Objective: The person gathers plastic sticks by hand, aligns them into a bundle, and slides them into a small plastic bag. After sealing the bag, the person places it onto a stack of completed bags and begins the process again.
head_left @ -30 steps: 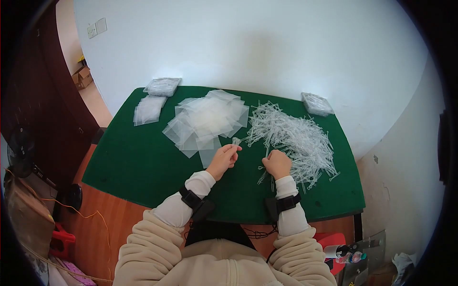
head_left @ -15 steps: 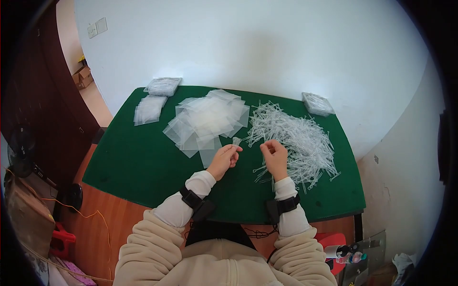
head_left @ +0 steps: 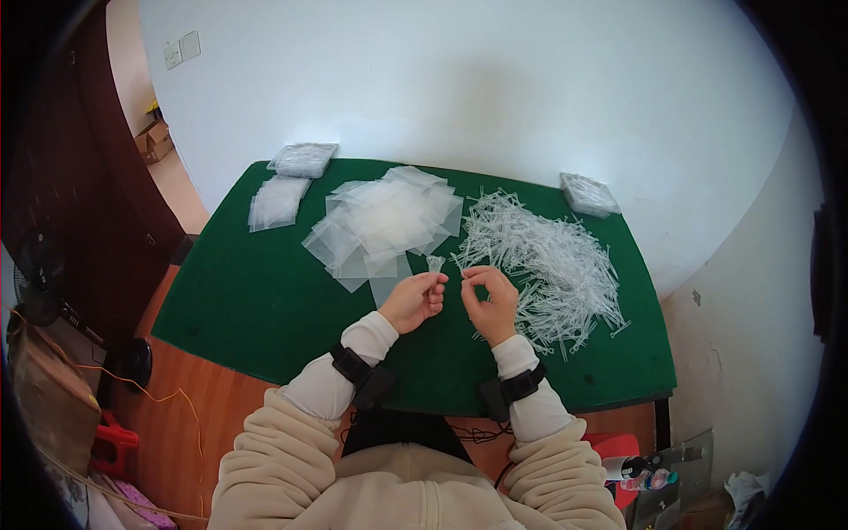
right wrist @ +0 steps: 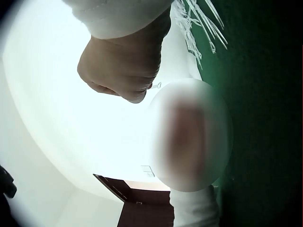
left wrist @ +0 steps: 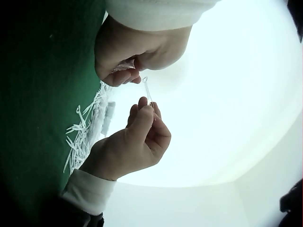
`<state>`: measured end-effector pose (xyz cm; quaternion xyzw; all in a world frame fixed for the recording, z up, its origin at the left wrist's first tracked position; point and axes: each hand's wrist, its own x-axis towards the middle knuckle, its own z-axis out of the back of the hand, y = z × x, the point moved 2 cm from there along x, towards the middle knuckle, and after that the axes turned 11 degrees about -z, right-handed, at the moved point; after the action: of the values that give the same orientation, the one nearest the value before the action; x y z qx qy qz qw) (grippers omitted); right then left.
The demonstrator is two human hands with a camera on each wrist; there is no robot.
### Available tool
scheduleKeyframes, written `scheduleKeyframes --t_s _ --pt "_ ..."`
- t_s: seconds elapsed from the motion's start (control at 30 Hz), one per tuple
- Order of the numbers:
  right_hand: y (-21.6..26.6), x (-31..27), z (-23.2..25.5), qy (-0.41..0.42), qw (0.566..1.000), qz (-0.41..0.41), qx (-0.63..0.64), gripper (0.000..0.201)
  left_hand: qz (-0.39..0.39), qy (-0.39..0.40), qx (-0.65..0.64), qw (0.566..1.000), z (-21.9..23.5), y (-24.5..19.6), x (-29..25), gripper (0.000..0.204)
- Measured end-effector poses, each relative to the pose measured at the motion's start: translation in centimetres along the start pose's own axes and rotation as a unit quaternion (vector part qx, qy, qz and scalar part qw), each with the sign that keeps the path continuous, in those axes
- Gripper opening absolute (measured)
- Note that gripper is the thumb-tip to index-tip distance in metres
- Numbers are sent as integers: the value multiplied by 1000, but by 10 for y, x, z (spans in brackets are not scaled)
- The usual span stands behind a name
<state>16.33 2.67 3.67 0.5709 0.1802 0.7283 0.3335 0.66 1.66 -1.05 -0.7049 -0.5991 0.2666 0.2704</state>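
In the head view my left hand [head_left: 413, 302] grips a small bunch of clear plastic sticks [head_left: 435, 264], their looped ends poking up past the thumb. Just right of it, my right hand [head_left: 492, 300] pinches a single clear stick [left wrist: 147, 89] between thumb and fingertips. That stick's looped end points up toward the left hand in the left wrist view. Behind and right of the right hand lies a large loose pile of the same sticks [head_left: 565, 274]. A blurred patch hides the left hand in the right wrist view.
Clear flat bags [head_left: 389, 221] are heaped at the middle back of the green table [head_left: 247, 305]. A smaller stack of bags [head_left: 276, 205] lies left of them, near a filled clear pack [head_left: 303, 160]. Another pack [head_left: 589, 193] sits at the back right, by the wall.
My right hand has lifted from the near left edge of the stick pile and moved left, bringing one stick close to the left hand. The left hand keeps its bunch in nearly the same place.
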Motion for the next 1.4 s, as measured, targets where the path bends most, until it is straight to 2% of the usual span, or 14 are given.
scheduleKeyframes --t_s 0.17,0.3,0.4,0.53,0.77,0.87,1.2,1.37,1.4 --pt "12 -3 -3 37 997 48 -53 11 15 37 -20 999 6 3 4 16" --pt "18 -5 -10 62 993 71 -65 8 4 41 -27 999 10 8 8 18" --pt "19 -5 -12 66 992 80 -73 6 -28 75 -12 997 15 9 10 20" --pt "18 -4 -15 61 990 96 -83 5 -59 35 5 998 16 9 11 22" --pt "17 -4 -16 71 984 135 -92 6 -53 45 28 997 12 7 8 26" --pt "16 -5 -17 106 975 156 -114 11 -55 50 23 997 17 10 12 28" --pt "18 -3 -17 143 973 153 -96 13 -54 78 -3 996 22 10 14 29" --pt "22 -1 -17 155 970 167 -81 12 -60 64 5 996 16 7 10 26" --pt "23 -1 -17 156 970 170 -73 11 -72 48 51 995 14 6 8 25"
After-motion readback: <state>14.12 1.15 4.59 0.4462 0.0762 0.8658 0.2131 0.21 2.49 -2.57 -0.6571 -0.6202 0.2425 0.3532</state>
